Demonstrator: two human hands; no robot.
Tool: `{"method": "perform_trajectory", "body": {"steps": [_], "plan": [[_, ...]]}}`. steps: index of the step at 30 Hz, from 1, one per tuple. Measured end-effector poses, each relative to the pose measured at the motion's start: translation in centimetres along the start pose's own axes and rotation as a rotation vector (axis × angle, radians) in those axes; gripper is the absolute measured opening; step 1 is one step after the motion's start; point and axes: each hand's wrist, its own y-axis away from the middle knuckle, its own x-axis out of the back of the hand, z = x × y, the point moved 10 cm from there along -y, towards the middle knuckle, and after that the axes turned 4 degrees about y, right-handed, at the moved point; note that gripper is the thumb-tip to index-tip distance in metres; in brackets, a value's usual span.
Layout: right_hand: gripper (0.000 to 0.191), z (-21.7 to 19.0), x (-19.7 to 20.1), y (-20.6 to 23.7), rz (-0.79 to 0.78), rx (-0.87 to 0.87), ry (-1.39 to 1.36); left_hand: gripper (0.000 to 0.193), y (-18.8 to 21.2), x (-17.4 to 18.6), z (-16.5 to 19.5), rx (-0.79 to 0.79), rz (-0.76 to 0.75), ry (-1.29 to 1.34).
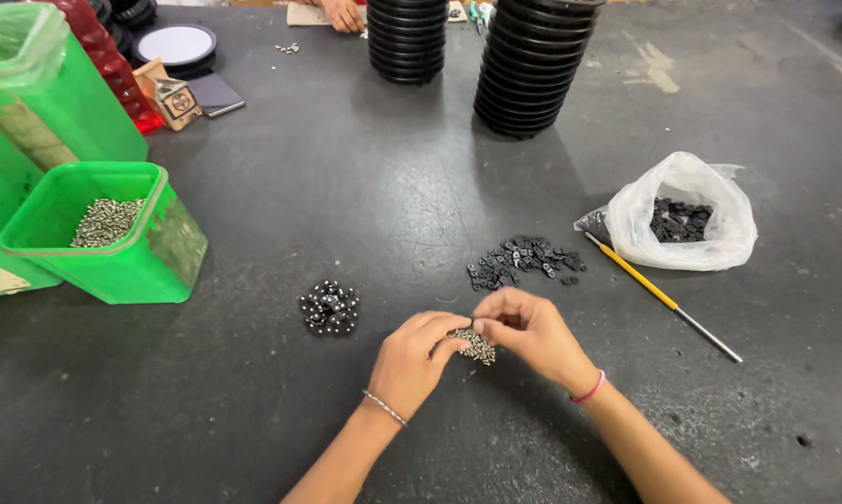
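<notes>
The left hand (412,359) and right hand (526,329) met over a small heap of silver screws (477,347) on the dark table (346,187). Fingertips of both pinched together at the heap, but whatever sat between them was too small to make out. 2 darker piles lay near: assembled pieces (329,308) to the left, black parts (524,259) beyond. Another person's hand (343,13) was cut off at the top edge.

A: Surface? Dark scuffed table (365,187).
B: Directly on it: green tub (113,238), screw pile (477,347), black clips (524,259), plastic bag (687,215), yellow-handled tool (659,295), two ribbed black stacks (531,65).
</notes>
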Motion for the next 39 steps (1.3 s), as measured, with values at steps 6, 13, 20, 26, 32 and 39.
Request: {"method": "perform_trajectory", "body": {"steps": [6, 13, 20, 26, 32, 39], "plan": [[0.019, -1.4, 2.4, 0.2, 0.196, -0.028, 0.331, 0.012, 0.8, -0.5, -4.3, 0.346, 0.054, 0.206], [0.018, -4.8, 1.7, 0.2, 0.148, 0.102, 0.875, 0.017, 2.1, -1.4, -8.2, 0.612, 0.094, 0.511], [0.019, -5.4, -0.2, 0.3, 0.09, 0.152, 0.896, 0.026, 2.0, -1.4, -8.6, 0.609, 0.106, 0.47], [0.012, -5.4, -0.9, 0.4, 0.066, 0.207, 1.026, 0.024, 2.2, -1.4, -9.1, 0.636, 0.106, 0.412], [0.008, -4.6, -0.7, 0.4, 0.081, 0.281, 1.056, 0.018, 2.2, -1.3, -9.7, 0.583, 0.13, 0.354], [0.012, -3.9, 3.5, -0.1, 0.231, 0.148, 0.816, 0.012, 1.4, -2.8, -10.0, 0.499, 0.215, 0.448]]}}
